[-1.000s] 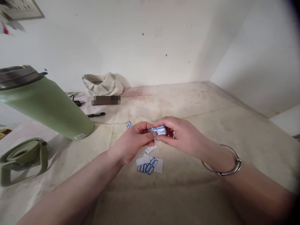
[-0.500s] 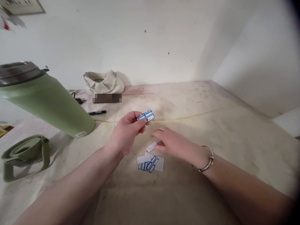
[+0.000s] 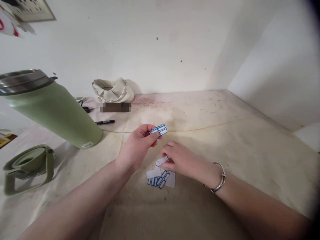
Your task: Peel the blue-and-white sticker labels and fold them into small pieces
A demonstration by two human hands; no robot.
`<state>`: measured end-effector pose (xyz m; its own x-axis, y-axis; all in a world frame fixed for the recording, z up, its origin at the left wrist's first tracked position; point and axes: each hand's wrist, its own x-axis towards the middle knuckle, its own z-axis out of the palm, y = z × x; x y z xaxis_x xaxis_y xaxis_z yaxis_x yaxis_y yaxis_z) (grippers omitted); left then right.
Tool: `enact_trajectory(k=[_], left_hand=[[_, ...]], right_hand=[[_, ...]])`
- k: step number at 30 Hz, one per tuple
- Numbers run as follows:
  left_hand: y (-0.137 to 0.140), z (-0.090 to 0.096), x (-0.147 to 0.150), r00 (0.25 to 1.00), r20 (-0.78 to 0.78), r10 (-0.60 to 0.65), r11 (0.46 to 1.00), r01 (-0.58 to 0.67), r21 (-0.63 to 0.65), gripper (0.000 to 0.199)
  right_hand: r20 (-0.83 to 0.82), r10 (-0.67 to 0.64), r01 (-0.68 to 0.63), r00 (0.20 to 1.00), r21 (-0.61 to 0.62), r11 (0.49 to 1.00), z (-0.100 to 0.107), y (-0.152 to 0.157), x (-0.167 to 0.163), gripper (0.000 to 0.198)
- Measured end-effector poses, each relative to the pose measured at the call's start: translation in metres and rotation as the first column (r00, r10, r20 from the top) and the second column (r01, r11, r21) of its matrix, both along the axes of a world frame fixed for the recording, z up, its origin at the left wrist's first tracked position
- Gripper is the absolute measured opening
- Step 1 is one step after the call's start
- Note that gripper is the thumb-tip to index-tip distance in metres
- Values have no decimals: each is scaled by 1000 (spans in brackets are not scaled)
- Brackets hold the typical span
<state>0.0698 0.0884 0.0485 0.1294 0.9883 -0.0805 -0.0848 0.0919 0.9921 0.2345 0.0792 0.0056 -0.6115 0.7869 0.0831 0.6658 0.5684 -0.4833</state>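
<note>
Between the thumb and fingers of my left hand are white label stickers with blue borders, raised above the table. Lower and to the right, my right hand has its thumb and fingertips closed on the edge of a small white paper slip, which shows faint writing. Just below lies a loose pile of paper pieces: a blank white piece and blue-bordered labels that overlap. My right wrist wears a silver bracelet.
To my left stands a tall green tumbler with a steel rim. A green lid with a handle lies nearer me. Farther back are a black marker, a cream handbag with a pearl strap, and a blurred-out dark item.
My right hand's thumb and fingers have come together on the white slip at the top of the pile. My left hand still holds the labels. The whole view has shifted slightly.
</note>
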Motion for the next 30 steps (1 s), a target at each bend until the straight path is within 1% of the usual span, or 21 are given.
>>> enact_trajectory(k=[2,5,6,8,9,13,17,20,22,24,27,29,30], left_hand=[[0,-1,0,1000,-15,5,1000,-5,3,13],[0,-2,1,999,-41,8,1000,-8,14,13],[1,-2,1,999,-47,6,1000,-6,15,13],[1,-2,1,999,-49,3,1000,-3,13,13],[1,-2,1,999,-48,2,1000,-2,11,14],[4,-6,0,998,-58,9,1000,-8,21,14],[9,-16,-1,989,-151,3,999,3,42,14],[13,-24,-2,965,-263,-22,999,33,41,13],[15,-29,-2,921,-386,-45,995,76,65,11],[16,-33,-3,839,-541,-54,982,143,123,10],[18,-38,-4,677,-736,-17,928,285,240,9],[20,-40,-6,593,-805,6,886,371,279,9],[20,-40,-7,565,-825,5,870,404,282,9]], right_hand=[[-15,20,-20,1000,-3,1000,0,-1,0,7],[-8,32,-33,999,-2,999,1,-2,-1,6],[-3,35,-35,999,1,999,1,-2,-1,8],[12,48,-48,999,5,999,3,-3,-1,21],[19,55,-56,998,6,998,3,-3,-1,24],[18,78,-78,997,1,997,3,-4,0,13],[-23,88,-88,996,-11,996,4,-4,0,5],[-58,87,-89,995,-42,995,11,-2,2,12],[-87,62,-70,994,-92,993,17,0,4,13],[-128,5,-21,992,-122,992,20,3,7,12],[-160,-88,77,983,-79,994,17,9,10,12],[-156,-103,97,982,-45,994,10,13,11,12],[-155,-94,90,983,-33,995,5,14,11,10]])
